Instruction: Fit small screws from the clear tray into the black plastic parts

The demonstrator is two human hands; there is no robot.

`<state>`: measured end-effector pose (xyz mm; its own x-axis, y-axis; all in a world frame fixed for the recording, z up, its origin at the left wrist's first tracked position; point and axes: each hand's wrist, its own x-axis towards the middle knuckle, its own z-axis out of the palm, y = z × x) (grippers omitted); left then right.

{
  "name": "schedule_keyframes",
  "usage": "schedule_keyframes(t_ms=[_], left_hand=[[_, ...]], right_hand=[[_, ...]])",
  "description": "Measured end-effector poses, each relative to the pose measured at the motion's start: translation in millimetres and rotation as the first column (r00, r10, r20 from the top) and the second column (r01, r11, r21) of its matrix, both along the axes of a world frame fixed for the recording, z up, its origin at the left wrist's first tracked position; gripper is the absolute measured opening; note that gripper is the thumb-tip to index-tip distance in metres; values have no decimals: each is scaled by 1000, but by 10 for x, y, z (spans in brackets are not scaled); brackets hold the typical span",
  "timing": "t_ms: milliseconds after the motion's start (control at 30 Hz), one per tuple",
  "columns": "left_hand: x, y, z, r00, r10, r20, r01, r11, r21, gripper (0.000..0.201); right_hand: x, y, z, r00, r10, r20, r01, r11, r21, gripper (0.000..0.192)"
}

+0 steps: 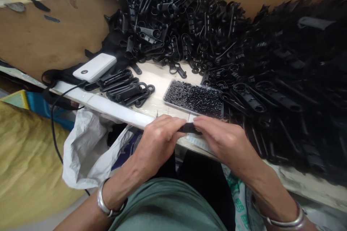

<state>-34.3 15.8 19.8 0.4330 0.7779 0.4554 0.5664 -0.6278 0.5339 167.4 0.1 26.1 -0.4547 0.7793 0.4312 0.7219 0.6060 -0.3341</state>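
Between my two hands, at the front edge of the table, is a black plastic part (pixel 189 128), mostly covered by my fingers. My left hand (pixel 159 139) pinches its left end between thumb and fingers. Closed on the right end is my right hand (pixel 223 140), its thumb hidden from view. Just beyond the hands lies a shallow clear tray (pixel 173 105) of tiny metallic and black pieces. Left of it, a row of long black plastic parts with ring ends (pixel 127 88) rests on the table (pixel 154 72).
A big heap of black plastic parts (pixel 187 21) fills the back, and another pile (pixel 284 90) covers the right side. A white power bank (pixel 94 66) with a black cable (pixel 55 130) sits at the left. Below the table edge hangs a white sack (pixel 84 151).
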Motion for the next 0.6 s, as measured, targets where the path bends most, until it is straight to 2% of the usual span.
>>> schedule_keyframes(t_ms=[200, 333, 600], left_hand=[[31, -37, -28, 998, 39, 52, -43, 996, 76, 10], [29, -67, -47, 997, 64, 38, -67, 995, 71, 10], [30, -74, -42, 995, 74, 61, -77, 996, 51, 7]], right_hand=[[-41, -6, 14, 999, -26, 31, 26, 1000, 8, 26], [-72, -10, -2, 999, -39, 25, 40, 999, -37, 26], [-36, 72, 12, 998, 63, 1, -62, 984, -166, 21]])
